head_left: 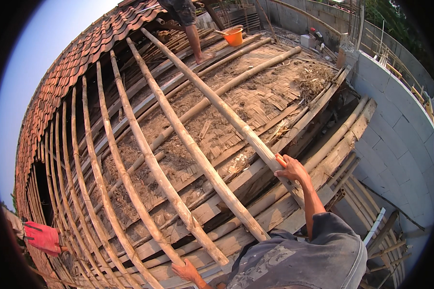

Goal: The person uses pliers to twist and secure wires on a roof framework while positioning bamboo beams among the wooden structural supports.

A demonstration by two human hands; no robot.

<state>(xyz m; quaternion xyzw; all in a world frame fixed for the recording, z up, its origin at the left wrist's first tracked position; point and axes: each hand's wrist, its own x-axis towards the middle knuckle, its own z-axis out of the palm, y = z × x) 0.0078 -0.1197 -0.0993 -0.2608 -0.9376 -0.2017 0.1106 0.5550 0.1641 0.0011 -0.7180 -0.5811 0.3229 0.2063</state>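
My right hand [294, 169] is closed around a small orange object [280, 160], too little of which shows to name. It rests against the thick bamboo pole [231, 118], which slopes from the tiled roof down toward me. Near the lower edge, my left hand [188, 272] has its fingers at the low end of another bamboo pole [144, 214], seemingly gripping it. Between my hands lie the low ends of two more bamboo poles [197, 151]. Beneath them, long crosswise timbers [246, 180] run at the roof's edge.
Woven bamboo matting [270, 94] littered with debris lies under the poles. Red roof tiles [48, 103] cover the upper left. Up top are another person's bare leg [193, 43] and an orange bucket [233, 37]; at left, a person's red sleeve [41, 237]. A grey block wall [395, 125] stands right.
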